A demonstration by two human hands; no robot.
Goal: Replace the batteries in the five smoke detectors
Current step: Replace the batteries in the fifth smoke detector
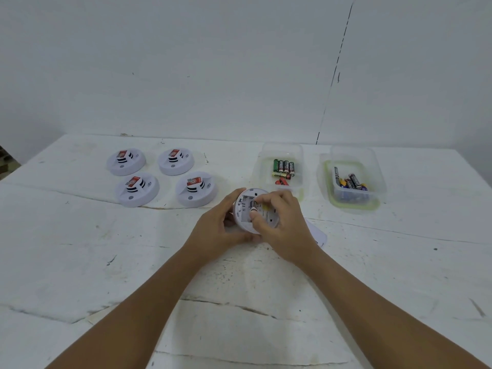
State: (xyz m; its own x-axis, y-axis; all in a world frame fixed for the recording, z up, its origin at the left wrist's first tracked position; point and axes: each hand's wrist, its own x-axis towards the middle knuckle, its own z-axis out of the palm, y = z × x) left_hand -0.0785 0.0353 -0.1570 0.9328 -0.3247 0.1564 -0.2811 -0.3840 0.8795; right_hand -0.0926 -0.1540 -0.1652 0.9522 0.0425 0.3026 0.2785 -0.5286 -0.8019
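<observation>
Left hand (pixel 222 222) cradles detector (pixel 246 210); right hand (pixel 282 222) pinches battery (pixel 253 206).

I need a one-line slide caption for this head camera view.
Left hand holds an opened smoke detector while right hand pinches a battery at its compartment.

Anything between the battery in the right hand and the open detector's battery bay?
Nothing visible. The right hand pinches the battery right at the bay of the open detector, which the left hand holds tilted. Fingers hide part of the bay.
</observation>
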